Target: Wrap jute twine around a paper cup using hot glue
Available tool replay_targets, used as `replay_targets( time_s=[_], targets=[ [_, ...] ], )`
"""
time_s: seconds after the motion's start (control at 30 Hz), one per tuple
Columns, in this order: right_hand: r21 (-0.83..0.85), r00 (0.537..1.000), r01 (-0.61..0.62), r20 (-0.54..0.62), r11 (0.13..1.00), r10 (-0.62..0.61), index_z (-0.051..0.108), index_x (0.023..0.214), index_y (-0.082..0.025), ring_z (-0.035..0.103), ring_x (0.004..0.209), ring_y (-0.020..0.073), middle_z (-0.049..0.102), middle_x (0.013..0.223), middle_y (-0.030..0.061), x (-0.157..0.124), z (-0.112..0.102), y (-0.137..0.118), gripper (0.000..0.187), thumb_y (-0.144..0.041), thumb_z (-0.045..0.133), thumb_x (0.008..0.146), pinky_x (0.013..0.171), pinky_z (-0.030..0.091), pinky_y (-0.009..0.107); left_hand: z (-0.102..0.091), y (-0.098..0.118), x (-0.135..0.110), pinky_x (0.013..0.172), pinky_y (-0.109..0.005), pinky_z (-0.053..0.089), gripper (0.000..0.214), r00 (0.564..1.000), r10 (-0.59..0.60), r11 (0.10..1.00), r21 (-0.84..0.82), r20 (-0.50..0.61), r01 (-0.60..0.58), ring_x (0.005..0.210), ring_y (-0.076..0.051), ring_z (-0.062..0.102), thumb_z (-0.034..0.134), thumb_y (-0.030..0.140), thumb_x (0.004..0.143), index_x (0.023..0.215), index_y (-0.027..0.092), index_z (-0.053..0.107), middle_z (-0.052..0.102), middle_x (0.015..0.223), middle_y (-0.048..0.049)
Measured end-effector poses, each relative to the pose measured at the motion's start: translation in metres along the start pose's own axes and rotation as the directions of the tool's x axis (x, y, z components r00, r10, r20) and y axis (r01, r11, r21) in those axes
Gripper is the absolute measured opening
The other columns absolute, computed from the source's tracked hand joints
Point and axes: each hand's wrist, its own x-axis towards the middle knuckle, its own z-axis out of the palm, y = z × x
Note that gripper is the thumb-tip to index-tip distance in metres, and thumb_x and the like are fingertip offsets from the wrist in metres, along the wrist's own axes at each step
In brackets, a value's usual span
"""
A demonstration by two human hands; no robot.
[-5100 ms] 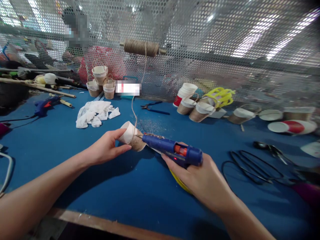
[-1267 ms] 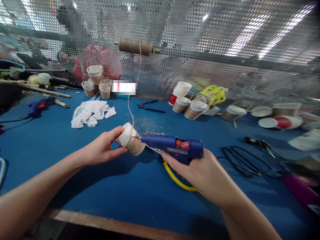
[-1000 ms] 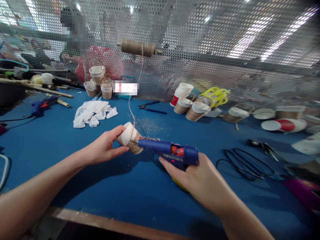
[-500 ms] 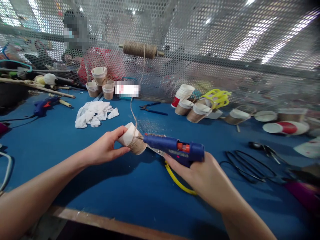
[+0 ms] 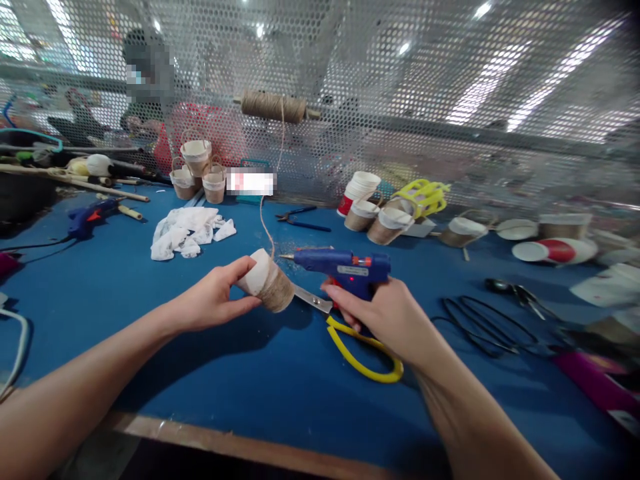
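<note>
My left hand (image 5: pixel 213 303) is closed on a paper cup (image 5: pixel 267 285) held sideways above the blue table (image 5: pixel 240 373); jute twine covers the cup's wider end. A strand of twine (image 5: pixel 273 200) rises from the cup to a spool (image 5: pixel 273 105) on a rod at the mesh screen. My right hand (image 5: pixel 383 317) grips a blue glue gun (image 5: pixel 343 265), its nozzle pointing left, a little above and right of the cup and apart from it. Yellow-handled scissors (image 5: pixel 357 347) lie under that hand.
Twine-wrapped cups (image 5: pixel 197 170) stand at back left, more cups (image 5: pixel 375 213) and a yellow plastic piece (image 5: pixel 425 197) at back right. White rags (image 5: pixel 187 230), pliers (image 5: pixel 300 217), a second glue gun (image 5: pixel 90 217) and black cable (image 5: pixel 480 323) lie about. A person sits behind the mesh screen (image 5: pixel 400 100).
My right hand has lifted the glue gun up and away from the cup, uncovering the yellow-handled scissors. The cup stays in my left hand.
</note>
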Motion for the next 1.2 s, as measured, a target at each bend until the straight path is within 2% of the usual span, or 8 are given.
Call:
replay_targets(
  time_s=[0.17,0.27,0.47,0.63,0.73,0.93,1.07,1.2],
  targets=[
    [-0.16,0.976,-0.095,-0.207,0.982,0.061,0.056,0.067,-0.017,0.058,0.061,0.0185,0.064,0.067,0.0052,0.029,-0.007,0.026,0.028,-0.045,0.057,0.071,0.055,0.044,0.03,0.001,0.001,0.003,0.073,-0.028,0.043,0.015,0.999,-0.023,0.999,0.035,-0.033,0.024,0.078,-0.015,0.054,0.054,0.02,0.076,0.089,0.014,0.049,0.057,0.084,-0.0024],
    [-0.261,0.974,-0.169,-0.195,0.95,0.12,0.051,0.053,-0.018,0.056,0.051,0.0178,0.06,0.054,0.0054,0.048,-0.008,0.037,0.033,-0.043,0.051,0.076,0.051,0.041,0.031,0.002,0.0,0.005,0.073,-0.029,0.042,0.017,0.998,-0.041,0.997,0.067,-0.054,0.045,0.078,-0.016,0.054,0.054,0.019,0.075,0.091,0.014,0.05,0.057,0.085,-0.0031],
    [-0.247,0.969,-0.225,-0.159,0.942,0.19,0.047,0.044,-0.02,0.048,0.035,0.0149,0.053,0.039,0.0052,0.07,0.002,0.053,0.041,-0.045,0.05,0.076,0.041,0.036,0.031,0.001,-0.003,0.006,0.073,-0.03,0.043,0.018,0.997,-0.026,0.994,0.108,-0.075,0.034,0.077,-0.018,0.054,0.054,0.02,0.075,0.091,0.014,0.051,0.058,0.083,-0.0039],
    [-0.222,0.956,-0.225,-0.241,0.949,0.17,0.043,0.038,-0.022,0.057,0.057,0.0223,0.047,0.039,0.0047,0.082,0.005,0.051,0.039,-0.035,0.059,0.071,0.052,0.039,0.034,0.0,-0.002,0.007,0.074,-0.031,0.043,0.019,0.997,-0.033,0.995,0.092,-0.063,0.039,0.078,-0.017,0.055,0.054,0.019,0.074,0.092,0.014,0.051,0.06,0.085,-0.0037],
    [-0.142,0.969,-0.137,-0.226,0.98,0.102,0.042,0.038,-0.022,0.056,0.077,0.0254,0.053,0.05,0.0078,0.08,0.013,0.032,0.038,-0.03,0.06,0.071,0.062,0.041,0.036,0.0,-0.002,0.006,0.075,-0.031,0.043,0.02,0.998,-0.037,0.995,0.088,-0.053,0.042,0.08,-0.018,0.055,0.054,0.019,0.074,0.093,0.014,0.051,0.061,0.087,-0.0043],
    [0.242,0.99,0.035,0.127,0.97,-0.067,0.062,0.059,-0.018,0.058,0.072,0.0167,0.065,0.07,0.0064,0.066,0.055,-0.017,0.039,-0.049,0.048,0.077,0.063,0.045,0.029,0.002,-0.005,0.005,0.073,-0.03,0.043,0.019,0.999,-0.033,0.995,0.091,-0.007,0.033,0.077,-0.017,0.054,0.054,0.021,0.074,0.091,0.014,0.051,0.059,0.084,-0.0036],
    [0.434,0.994,0.054,0.06,0.899,-0.089,0.058,0.065,-0.017,0.053,0.064,0.0116,0.062,0.071,0.0026,0.06,0.065,-0.024,0.025,-0.042,0.06,0.068,0.061,0.042,0.026,0.002,-0.006,0.004,0.073,-0.03,0.043,0.018,1.0,-0.023,0.999,0.038,-0.009,0.023,0.077,-0.017,0.053,0.055,0.021,0.074,0.089,0.014,0.051,0.057,0.083,-0.0025],
    [0.52,0.997,0.075,-0.021,0.851,-0.075,0.055,0.065,-0.017,0.048,0.06,0.0089,0.056,0.067,-0.001,0.047,0.053,-0.022,0.025,-0.04,0.063,0.064,0.057,0.038,0.024,0.002,-0.004,0.004,0.071,-0.028,0.044,0.019,0.999,-0.038,0.989,-0.145,0.01,0.039,0.075,-0.014,0.052,0.057,0.021,0.074,0.089,0.014,0.049,0.055,0.081,-0.0014]
  ],
)
